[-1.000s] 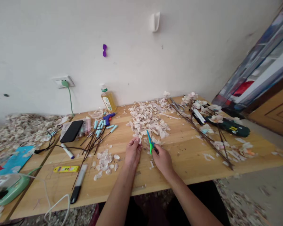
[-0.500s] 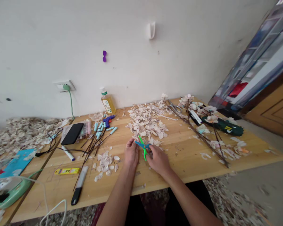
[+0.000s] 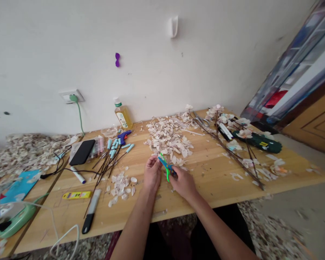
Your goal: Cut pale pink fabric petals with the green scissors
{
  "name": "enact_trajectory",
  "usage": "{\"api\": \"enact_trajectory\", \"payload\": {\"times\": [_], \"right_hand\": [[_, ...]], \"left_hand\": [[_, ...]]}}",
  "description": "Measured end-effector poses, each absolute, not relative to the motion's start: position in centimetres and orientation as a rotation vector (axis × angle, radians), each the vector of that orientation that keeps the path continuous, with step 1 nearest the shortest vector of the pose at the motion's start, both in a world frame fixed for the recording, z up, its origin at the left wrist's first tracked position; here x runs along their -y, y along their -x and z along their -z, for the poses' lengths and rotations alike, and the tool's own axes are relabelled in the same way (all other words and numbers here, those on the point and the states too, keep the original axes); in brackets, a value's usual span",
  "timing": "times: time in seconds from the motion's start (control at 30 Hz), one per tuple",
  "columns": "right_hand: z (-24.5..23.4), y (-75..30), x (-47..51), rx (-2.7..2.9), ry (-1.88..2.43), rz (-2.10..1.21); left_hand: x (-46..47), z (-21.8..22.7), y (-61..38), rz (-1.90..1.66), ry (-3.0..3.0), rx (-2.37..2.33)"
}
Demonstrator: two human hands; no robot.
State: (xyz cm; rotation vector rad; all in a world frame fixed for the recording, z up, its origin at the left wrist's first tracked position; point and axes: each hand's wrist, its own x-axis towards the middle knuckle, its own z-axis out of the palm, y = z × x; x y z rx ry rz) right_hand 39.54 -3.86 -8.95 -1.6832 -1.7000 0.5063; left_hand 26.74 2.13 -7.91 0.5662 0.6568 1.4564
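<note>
My right hand (image 3: 182,180) is closed around blue-and-green scissors (image 3: 166,167), whose blades point up and left. My left hand (image 3: 152,173) has its fingers pinched together right at the blade tips. What it pinches is too small to make out. Just beyond the scissors spreads a large heap of pale, thin flakes (image 3: 169,137). Left of my left hand is a smaller pile of whitish rounded pieces (image 3: 121,185), lying on the wooden table (image 3: 206,191).
At left are a utility knife (image 3: 92,211), a yellow box (image 3: 77,195), a marker (image 3: 78,175), a phone (image 3: 82,152), stems with light-blue ends (image 3: 105,164) and a purple glue gun (image 3: 124,137). A bottle (image 3: 123,115) stands behind. Flowered branches (image 3: 227,153) lie at right.
The scissor blades have swung closer together, and their tips now sit right beside my left fingertips. Both hands stay in nearly the same place.
</note>
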Motion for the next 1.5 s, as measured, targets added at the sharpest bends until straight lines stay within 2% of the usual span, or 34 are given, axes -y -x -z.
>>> {"api": "enact_trajectory", "payload": {"times": [0.43,1.5], "right_hand": [[9.02,-39.59,3.76,1.736,1.671,-0.485],[8.93,-39.8,3.77,1.753,1.651,-0.518]], "left_hand": [[-1.82,7.59,-27.07,-1.349,-0.53,-0.651],[-1.92,8.02,-27.06,-1.382,-0.56,-0.672]]}}
